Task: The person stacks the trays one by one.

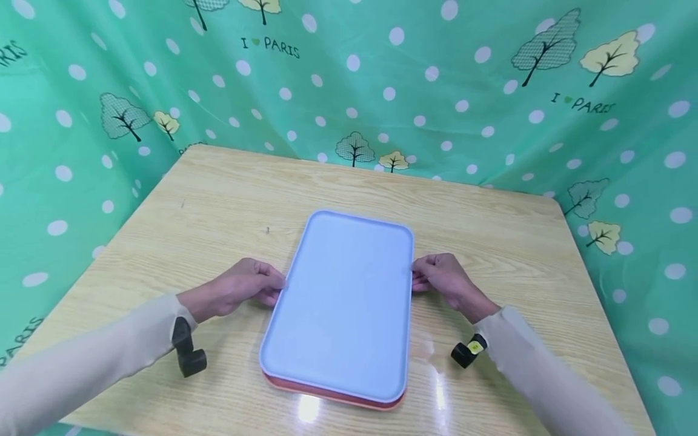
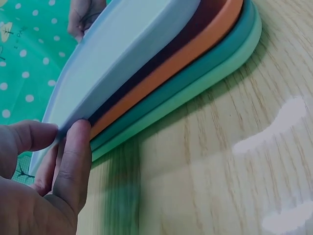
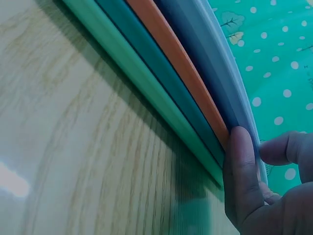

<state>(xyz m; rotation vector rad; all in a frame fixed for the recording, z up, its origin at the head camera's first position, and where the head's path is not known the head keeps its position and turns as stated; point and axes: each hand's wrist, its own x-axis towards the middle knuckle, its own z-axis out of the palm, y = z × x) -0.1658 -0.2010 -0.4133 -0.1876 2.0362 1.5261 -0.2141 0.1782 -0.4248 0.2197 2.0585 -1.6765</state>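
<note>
A light blue rectangular tray [image 1: 343, 303] tops a stack in the middle of the table. Beneath it, the left wrist view shows an orange tray [image 2: 168, 73], a teal tray [image 2: 195, 76] and a light green tray [image 2: 215, 78]. A narrow dark gap parts the blue tray from the orange one. My left hand [image 1: 248, 283] pinches the blue tray's left rim between thumb and fingers. On the opposite long side, my right hand [image 1: 443, 278] pinches the right rim the same way, thumb above and fingers below, as the right wrist view shows.
The stack stands on a light wood-grain table [image 1: 218, 200]. Behind and beside the table hangs a green curtain [image 1: 338, 72] with white dots and printed trees. Bright reflections lie on the tabletop near the front.
</note>
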